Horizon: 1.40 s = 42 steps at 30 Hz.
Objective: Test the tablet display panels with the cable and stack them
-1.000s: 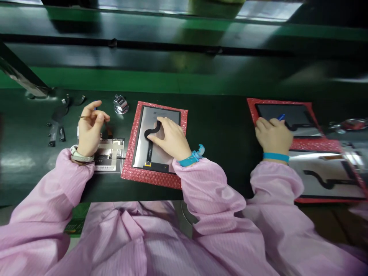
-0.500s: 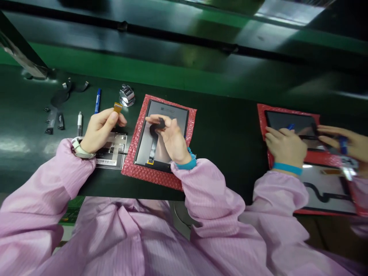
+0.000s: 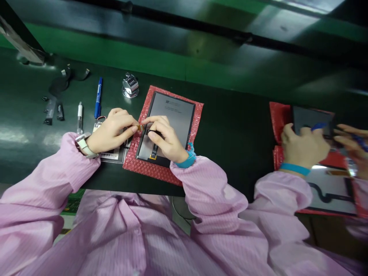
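Note:
A display panel [image 3: 176, 111] lies face down on a red bubble-wrap sheet [image 3: 156, 174]. My left hand [image 3: 112, 130] is closed in a pinch on a small orange flex connector [image 3: 140, 127] at the panel's left edge. Close beside it, my right hand [image 3: 165, 138] pinches the black flex cable [image 3: 154, 151], which runs down to the panel's lower edge; the fingers hide its upper part. Under my left hand, partly covered, is a flat board with a barcode label [image 3: 110, 154].
A blue marker [image 3: 98, 98], a white pen [image 3: 79, 117] and a metal tally counter [image 3: 130, 85] stand beyond my left hand. Loose black flex cables [image 3: 59, 86] lie at far left. At right, another person's hands [image 3: 306, 147] work over more panels [image 3: 335, 188].
My left hand has moved right with the orange connector, to the panel's left edge. My right hand has turned palm down and closed on the black cable. The other person's hand moved right.

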{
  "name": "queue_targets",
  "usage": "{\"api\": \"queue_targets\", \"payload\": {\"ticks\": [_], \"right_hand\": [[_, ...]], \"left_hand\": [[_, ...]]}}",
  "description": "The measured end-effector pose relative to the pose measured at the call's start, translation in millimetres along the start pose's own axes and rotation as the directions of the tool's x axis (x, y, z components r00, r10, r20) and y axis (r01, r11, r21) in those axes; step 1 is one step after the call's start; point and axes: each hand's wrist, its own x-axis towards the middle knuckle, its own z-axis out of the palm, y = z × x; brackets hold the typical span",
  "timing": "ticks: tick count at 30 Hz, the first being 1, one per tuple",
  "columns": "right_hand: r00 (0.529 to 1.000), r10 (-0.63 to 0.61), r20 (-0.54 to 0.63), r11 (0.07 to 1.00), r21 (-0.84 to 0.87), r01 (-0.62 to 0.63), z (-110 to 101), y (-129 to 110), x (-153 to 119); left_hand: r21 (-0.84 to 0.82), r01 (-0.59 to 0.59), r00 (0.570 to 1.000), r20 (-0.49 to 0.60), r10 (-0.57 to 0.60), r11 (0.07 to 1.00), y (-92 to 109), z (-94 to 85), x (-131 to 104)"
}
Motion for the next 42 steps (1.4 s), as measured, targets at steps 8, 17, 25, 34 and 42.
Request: {"api": "queue_targets", "payload": {"ticks": [8, 17, 25, 34, 42], "right_hand": [[0.996, -0.086, -0.022, 0.987, -0.140, 0.082, 5.2, -1.5, -1.4], [0.999, -0.032, -0.008, 0.984, -0.177, 0.030, 6.6, -2.5, -0.8], [0.998, -0.030, -0.055, 0.970, -0.242, 0.016, 10.6, -3.8, -2.0], [0.999, -0.030, -0.021, 0.970, -0.242, 0.024, 8.2, -4.1, -3.0], [0.999, -0.035, 0.008, 0.963, -0.268, 0.036, 5.5, -4.8, -2.3]], "left_hand": [[0.017, 0.049, 0.998, 0.028, -0.049, 0.999, 5.4, 3.1, -0.6], [-0.029, 0.096, 0.995, 0.004, -0.096, 0.995, 6.7, 5.3, 0.0], [-0.037, 0.090, 0.996, 0.009, -0.089, 0.995, 7.4, 7.5, 0.4], [-0.048, 0.064, 0.998, -0.018, -0.065, 0.997, 3.3, 9.8, -0.7], [-0.030, 0.090, 0.995, -0.050, -0.091, 0.996, 4.8, 8.2, -1.3]]}}
